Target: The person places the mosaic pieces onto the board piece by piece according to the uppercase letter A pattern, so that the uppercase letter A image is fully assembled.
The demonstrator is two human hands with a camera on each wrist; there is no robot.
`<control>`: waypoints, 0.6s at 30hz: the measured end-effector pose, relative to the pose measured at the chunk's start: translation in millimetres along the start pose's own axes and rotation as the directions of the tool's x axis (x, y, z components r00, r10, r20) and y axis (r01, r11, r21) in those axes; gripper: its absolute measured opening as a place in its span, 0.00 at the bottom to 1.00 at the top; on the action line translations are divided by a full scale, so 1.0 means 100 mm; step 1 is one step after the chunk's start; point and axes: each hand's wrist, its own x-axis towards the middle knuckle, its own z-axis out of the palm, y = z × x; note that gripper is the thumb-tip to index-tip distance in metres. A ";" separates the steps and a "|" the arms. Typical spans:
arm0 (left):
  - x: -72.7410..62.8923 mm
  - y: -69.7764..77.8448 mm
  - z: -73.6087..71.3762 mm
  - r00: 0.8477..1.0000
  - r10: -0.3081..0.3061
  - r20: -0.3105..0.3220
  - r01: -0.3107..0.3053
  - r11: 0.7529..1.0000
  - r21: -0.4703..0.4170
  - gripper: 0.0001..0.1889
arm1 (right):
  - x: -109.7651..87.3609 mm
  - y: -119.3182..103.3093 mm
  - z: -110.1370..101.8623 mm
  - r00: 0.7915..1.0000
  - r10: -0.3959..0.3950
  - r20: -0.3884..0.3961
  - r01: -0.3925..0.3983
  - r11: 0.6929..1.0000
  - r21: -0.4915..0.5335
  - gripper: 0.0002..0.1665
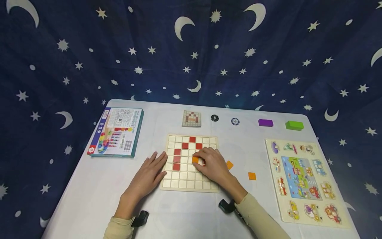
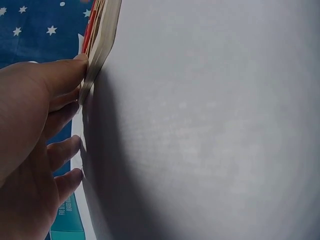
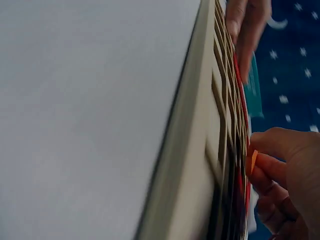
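A wooden grid board point(image 1: 191, 185) lies on the table, with several red square tiles point(image 1: 176, 159) set in its cells. My right hand point(image 1: 214, 165) pinches an orange square tile point(image 1: 195, 160) over the middle of the board; the right wrist view also shows this orange tile point(image 3: 253, 161) between thumb and fingers. Part of the board's right side is covered by that hand. Against the board's left edge rests my left hand point(image 1: 147, 174), fingers extended, thumb touching the rim in the left wrist view. Two more orange tiles point(image 1: 252, 176) lie right of the board, one close to its edge.
A small pattern card point(image 1: 191, 119) stands behind the board, beside a black chip point(image 1: 214, 118) and a blue-white chip point(image 1: 235, 121). Purple point(image 1: 265, 122) and green blocks point(image 1: 294, 125) lie back right. A vehicle puzzle point(image 1: 273, 186) occupies the right, a toy box point(image 1: 119, 132) the left.
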 end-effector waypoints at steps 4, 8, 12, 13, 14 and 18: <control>0.00 0.01 0.00 1.000 -0.002 -0.004 0.002 1.000 0.002 0.33 | 0.15 -0.15 0.12 0.998 -0.045 0.049 0.045 0.999 -0.009 0.16; 0.00 0.00 0.00 1.000 -0.001 0.001 0.001 1.000 0.004 0.33 | 0.23 -0.22 0.19 0.996 -0.043 0.078 0.044 0.999 -0.013 0.17; 0.00 0.00 -0.01 1.000 -0.002 -0.005 0.002 1.000 0.016 0.33 | 0.23 -0.24 0.21 0.995 -0.049 0.086 0.050 0.999 -0.010 0.17; 0.00 0.00 -0.01 1.000 -0.004 -0.006 0.004 1.000 0.016 0.33 | 0.23 -0.24 0.21 0.995 -0.053 0.087 0.053 0.999 -0.004 0.18; 0.00 -0.01 -0.01 1.000 -0.005 -0.007 0.005 1.000 0.014 0.33 | 0.21 -0.23 0.20 0.995 -0.055 0.083 0.055 0.998 0.007 0.18; 0.00 -0.01 0.00 1.000 -0.005 -0.002 0.005 1.000 0.005 0.33 | 0.12 -0.13 0.12 0.998 -0.045 0.034 0.043 0.998 0.053 0.19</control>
